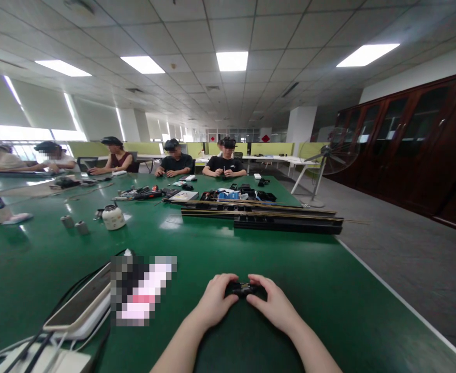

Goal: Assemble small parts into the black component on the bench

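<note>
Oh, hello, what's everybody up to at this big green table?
The person wearing the camera has a small black object between both hands, the left hand at one end and the right hand at the other, low over the green table. Farther off lie long black rails with thin rods across them, and a white jar stands to the left. Several other people sit beyond; what they are handling is too small to tell.

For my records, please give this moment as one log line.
left hand: holds black object, left end; right hand: holds right end; lifted or resting: unclear; white jar: on green table
</note>
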A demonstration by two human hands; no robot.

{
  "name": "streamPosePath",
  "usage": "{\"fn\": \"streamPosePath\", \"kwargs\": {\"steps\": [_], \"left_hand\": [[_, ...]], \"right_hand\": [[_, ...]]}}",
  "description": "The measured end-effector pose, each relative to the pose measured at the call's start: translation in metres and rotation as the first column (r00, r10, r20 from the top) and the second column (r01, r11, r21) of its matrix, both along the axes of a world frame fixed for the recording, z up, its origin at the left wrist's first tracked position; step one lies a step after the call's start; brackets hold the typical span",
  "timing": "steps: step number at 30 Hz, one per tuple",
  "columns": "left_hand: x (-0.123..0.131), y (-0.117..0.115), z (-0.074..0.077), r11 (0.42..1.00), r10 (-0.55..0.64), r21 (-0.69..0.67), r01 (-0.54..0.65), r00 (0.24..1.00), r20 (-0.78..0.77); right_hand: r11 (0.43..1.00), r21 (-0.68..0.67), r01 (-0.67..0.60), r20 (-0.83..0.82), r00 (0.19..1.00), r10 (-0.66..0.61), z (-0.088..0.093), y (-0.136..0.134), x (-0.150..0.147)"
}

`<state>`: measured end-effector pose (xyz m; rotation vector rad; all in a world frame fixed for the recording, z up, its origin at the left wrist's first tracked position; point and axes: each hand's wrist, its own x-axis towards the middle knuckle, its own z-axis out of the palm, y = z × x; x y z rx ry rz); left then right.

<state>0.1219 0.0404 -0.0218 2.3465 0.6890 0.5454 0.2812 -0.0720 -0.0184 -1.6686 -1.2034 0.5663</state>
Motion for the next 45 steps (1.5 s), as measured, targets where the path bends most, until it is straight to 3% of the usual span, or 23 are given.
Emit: {"fn": "streamPosePath", "kwargs": {"steps": [14,30,45], "left_hand": [[0.007,0.006,0.012,0.990,-0.058,0.115,0.081,0.980,-0.188],[-0.002,0.004,0.000,0.995,-0.075,0.062,0.075,0.997,-0.002],[-0.005,-0.001,-0.001,0.992,-0.074,0.106,0.072,0.997,0.007]], "right_hand": [[0.999,-0.022,-0.046,-0.101,0.994,0.043,-0.001,0.001,0.007],[0.998,-0.055,-0.037,0.155,0.987,0.045,0.002,-0.004,0.001],[0.995,-0.065,-0.073,0.175,0.981,0.083,0.010,-0.009,-0.002]]}}
